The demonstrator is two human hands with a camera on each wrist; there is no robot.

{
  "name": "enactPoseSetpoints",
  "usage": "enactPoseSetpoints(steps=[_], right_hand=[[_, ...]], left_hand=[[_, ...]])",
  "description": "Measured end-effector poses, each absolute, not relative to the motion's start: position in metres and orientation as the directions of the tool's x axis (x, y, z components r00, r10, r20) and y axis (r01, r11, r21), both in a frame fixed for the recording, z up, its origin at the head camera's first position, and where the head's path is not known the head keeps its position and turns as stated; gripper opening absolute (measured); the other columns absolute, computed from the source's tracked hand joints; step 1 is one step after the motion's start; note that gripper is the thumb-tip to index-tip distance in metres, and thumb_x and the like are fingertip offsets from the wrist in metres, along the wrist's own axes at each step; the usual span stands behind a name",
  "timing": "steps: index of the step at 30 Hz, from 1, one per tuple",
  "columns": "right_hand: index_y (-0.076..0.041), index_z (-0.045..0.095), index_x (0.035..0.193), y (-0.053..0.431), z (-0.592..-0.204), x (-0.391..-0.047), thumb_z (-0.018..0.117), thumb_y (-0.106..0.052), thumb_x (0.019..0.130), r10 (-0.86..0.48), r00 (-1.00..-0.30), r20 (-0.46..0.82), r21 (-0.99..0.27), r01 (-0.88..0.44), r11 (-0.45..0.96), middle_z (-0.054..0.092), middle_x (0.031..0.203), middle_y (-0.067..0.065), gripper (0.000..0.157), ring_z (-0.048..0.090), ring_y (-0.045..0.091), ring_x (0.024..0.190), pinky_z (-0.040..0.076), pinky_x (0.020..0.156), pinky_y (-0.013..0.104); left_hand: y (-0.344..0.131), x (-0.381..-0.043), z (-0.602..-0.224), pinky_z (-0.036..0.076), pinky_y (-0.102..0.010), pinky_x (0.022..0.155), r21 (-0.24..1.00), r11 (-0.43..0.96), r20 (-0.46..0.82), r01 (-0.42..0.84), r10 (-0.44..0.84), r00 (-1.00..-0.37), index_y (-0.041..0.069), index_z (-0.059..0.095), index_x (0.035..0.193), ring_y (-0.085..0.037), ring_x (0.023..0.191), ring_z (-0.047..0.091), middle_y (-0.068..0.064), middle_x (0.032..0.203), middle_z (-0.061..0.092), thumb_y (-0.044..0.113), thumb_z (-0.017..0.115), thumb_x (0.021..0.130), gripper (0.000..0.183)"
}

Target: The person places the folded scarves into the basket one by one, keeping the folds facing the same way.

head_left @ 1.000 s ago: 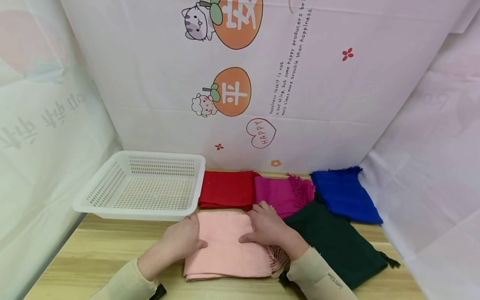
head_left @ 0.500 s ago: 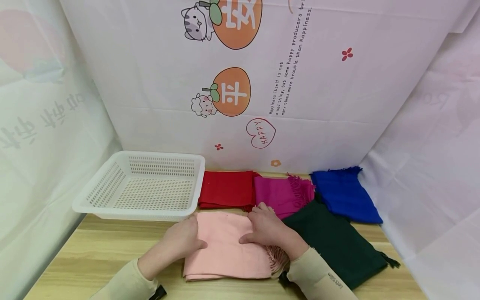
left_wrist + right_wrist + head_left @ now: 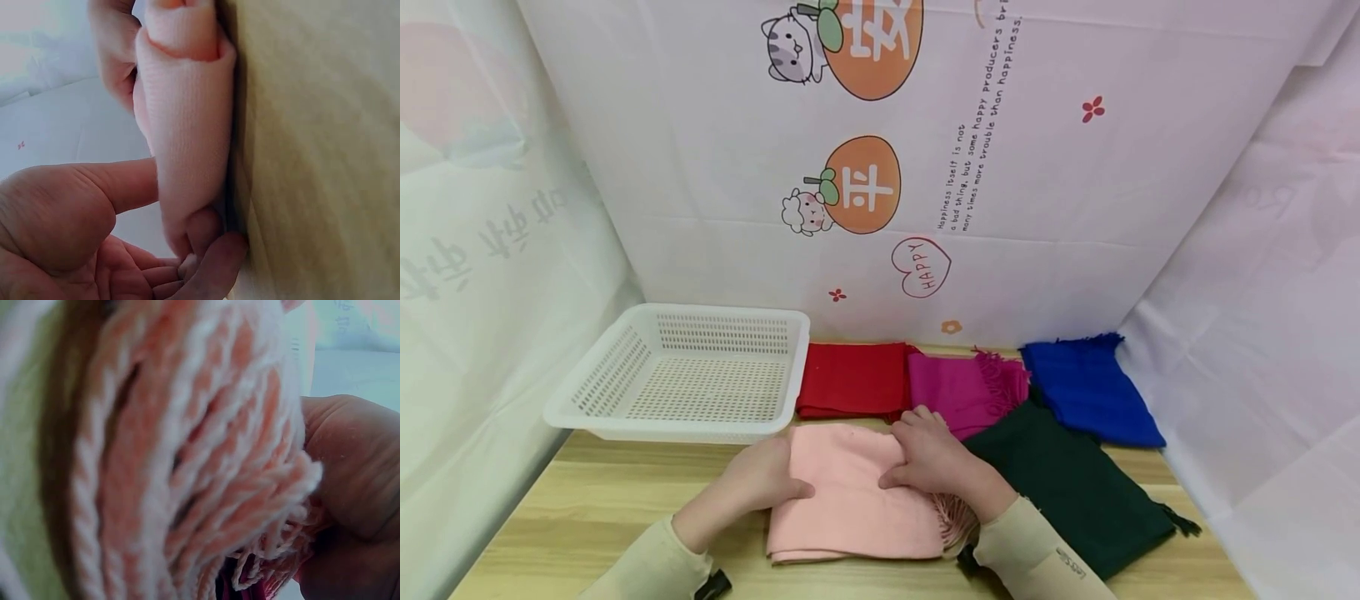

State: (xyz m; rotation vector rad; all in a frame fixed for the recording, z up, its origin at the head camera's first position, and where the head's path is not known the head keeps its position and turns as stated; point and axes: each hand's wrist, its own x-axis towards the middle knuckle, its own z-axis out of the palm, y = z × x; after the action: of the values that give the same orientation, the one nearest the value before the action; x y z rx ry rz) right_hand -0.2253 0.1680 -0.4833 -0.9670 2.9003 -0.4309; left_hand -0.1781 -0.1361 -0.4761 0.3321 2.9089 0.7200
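A folded pink scarf lies on the wooden table in front of me. My left hand grips its far left corner, thumb on top. The left wrist view shows the left fingers curled around the edge of the scarf's layers. On the opposite side, my right hand holds the far right corner, thumb on top and fingers over the back edge. Pink twisted fringe fills most of the right wrist view and hides the right fingertips there.
Left of the scarves stands a white perforated basket with nothing in it. Folded red, magenta and blue scarves line the back. A dark green scarf lies at the right, beside my right forearm.
My left hand has shifted slightly to the left, still holding the pink scarf's corner. The right hand and the other scarves look the same.
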Motion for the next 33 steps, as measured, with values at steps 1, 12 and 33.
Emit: enactPoseSetpoints(steps=[1,12,33], right_hand=[[-0.019,0.066,0.1,0.168,-0.483,-0.225,0.094,-0.054,0.085,-0.599,-0.8,0.04,-0.275,-0.585,0.763,0.06,0.103,-0.003,0.047,0.046,0.018,0.106,0.04,0.089,0.042],[-0.014,0.072,0.116,0.167,-0.48,-0.225,0.095,-0.045,0.088,-0.65,-0.756,0.078,-0.247,-0.646,0.722,0.071,0.107,-0.001,0.048,0.06,0.019,0.108,0.041,0.105,0.049],[-0.018,0.06,0.109,0.168,-0.475,-0.22,0.093,-0.047,0.091,-0.54,-0.841,0.008,-0.325,-0.513,0.794,0.057,0.074,-0.01,0.047,0.056,0.012,0.068,0.048,0.063,0.035]], left_hand=[[-0.136,-0.178,-0.476,0.054,-0.043,0.072,0.474,0.862,-0.071,0.181,0.242,-0.968,0.011,0.065,0.087,-0.021,0.073,0.056,0.001,0.075,0.06,0.035,0.101,0.076,0.045],[-0.137,-0.18,-0.474,0.059,-0.05,0.078,0.467,0.864,-0.077,0.186,0.25,-0.965,0.011,0.07,0.096,-0.021,0.08,0.062,-0.001,0.087,0.069,0.037,0.101,0.076,0.046],[-0.121,-0.166,-0.469,0.059,-0.052,0.069,0.371,0.882,0.056,0.292,0.292,-0.955,0.01,0.065,0.104,-0.028,0.084,0.072,-0.004,0.093,0.072,0.023,0.091,0.09,0.032]])
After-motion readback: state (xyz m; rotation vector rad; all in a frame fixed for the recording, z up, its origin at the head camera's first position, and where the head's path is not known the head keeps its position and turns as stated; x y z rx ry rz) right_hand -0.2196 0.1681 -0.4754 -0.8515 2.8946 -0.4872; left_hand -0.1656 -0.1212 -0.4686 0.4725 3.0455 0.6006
